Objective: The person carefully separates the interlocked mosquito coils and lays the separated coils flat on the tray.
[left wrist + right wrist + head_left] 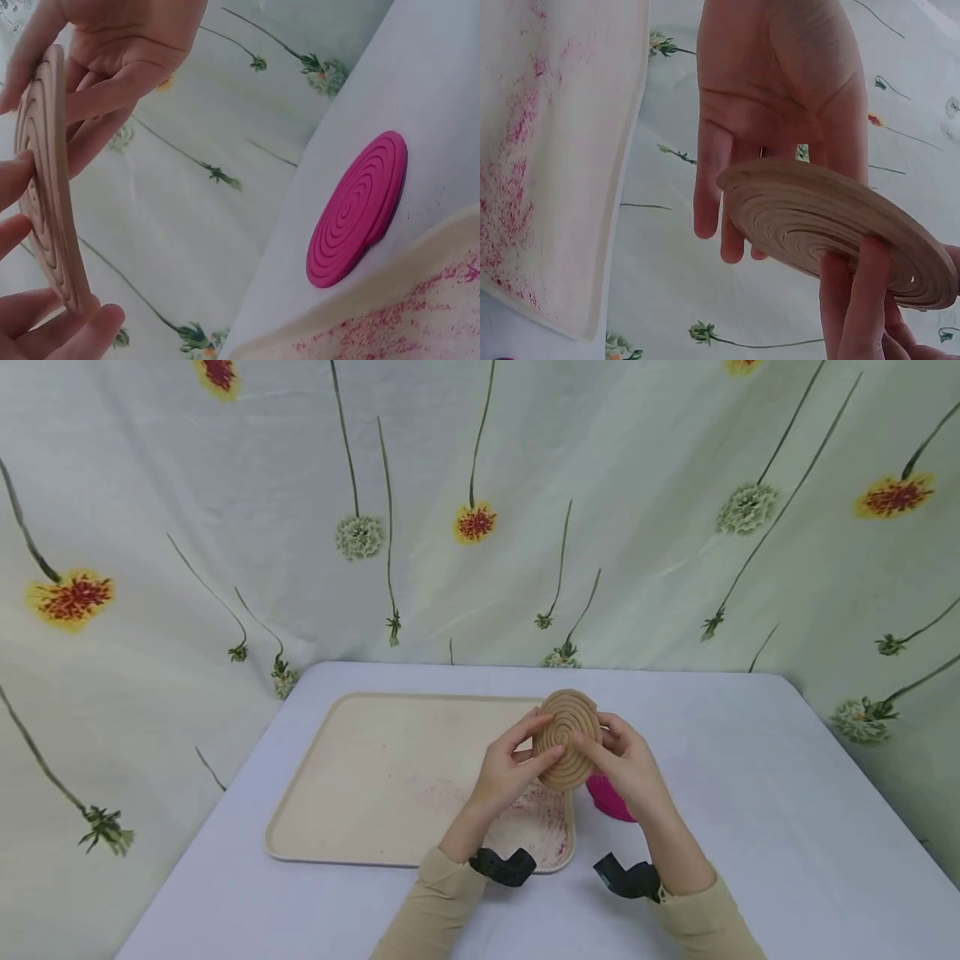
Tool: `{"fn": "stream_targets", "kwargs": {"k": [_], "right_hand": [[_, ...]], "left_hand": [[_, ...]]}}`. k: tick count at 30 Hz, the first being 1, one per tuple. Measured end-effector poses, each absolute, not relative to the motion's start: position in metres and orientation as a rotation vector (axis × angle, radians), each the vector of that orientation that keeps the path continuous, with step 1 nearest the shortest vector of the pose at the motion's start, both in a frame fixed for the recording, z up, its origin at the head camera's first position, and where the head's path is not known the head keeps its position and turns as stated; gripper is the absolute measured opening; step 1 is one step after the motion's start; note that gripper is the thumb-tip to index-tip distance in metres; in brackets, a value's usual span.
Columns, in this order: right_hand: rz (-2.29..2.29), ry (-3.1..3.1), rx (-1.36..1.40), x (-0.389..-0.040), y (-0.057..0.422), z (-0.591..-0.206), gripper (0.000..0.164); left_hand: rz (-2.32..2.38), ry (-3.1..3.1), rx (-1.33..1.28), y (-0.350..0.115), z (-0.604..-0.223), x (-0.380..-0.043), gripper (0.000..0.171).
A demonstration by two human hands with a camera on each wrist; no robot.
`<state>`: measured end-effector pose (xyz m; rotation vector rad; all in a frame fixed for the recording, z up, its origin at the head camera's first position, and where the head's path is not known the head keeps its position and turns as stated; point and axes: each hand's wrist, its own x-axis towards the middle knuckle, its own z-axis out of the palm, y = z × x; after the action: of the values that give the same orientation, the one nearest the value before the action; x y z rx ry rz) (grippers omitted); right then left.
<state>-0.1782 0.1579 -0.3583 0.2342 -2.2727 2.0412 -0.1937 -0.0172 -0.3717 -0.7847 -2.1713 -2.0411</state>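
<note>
Both hands hold up a flat tan spiral disc [568,706], a clay-like rope coiled tightly in rings, raised over the right end of the tray. My left hand [501,770] grips its left edge, thumb on the ringed face. From the right side, my right hand [632,770] pinches it, with the thumb near the spiral's centre and fingers behind. In the right wrist view the disc [795,191] shows nearly edge-on. A bright pink spiral disc [356,210] lies flat on the table, partly hidden by the right hand in the head view.
A cream tray [367,777] with a raised rim covers the table's left and middle part. Pinkish-red smears [543,814] mark its right end. The white-clothed table [757,810] backs onto a flower-print curtain [637,460]. Black cameras [628,878] sit on both wrists.
</note>
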Motion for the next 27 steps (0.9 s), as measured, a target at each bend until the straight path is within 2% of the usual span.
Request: {"fn": "stream_targets", "kwargs": {"k": [5,9,12,27], "right_hand": [[2.066,-2.204,0.272,-0.178,0.153,-0.361,0.045],[2.067,-2.205,0.34,-0.18,0.149,-0.367,0.04],[2.046,-2.213,0.369,-0.182,0.147,-0.372,0.038],[2.063,-2.152,0.491,-0.191,0.148,-0.386,0.038]], "left_hand": [[-2.13,-2.087,-0.799,-0.011,-0.384,-0.203,0.044],[-2.163,-2.059,-0.877,-0.009,-0.39,-0.205,0.042],[-2.149,-2.087,-0.913,-0.01,-0.381,-0.197,0.04],[-1.959,-2.117,-0.757,-0.007,-0.38,-0.193,0.04]]}}
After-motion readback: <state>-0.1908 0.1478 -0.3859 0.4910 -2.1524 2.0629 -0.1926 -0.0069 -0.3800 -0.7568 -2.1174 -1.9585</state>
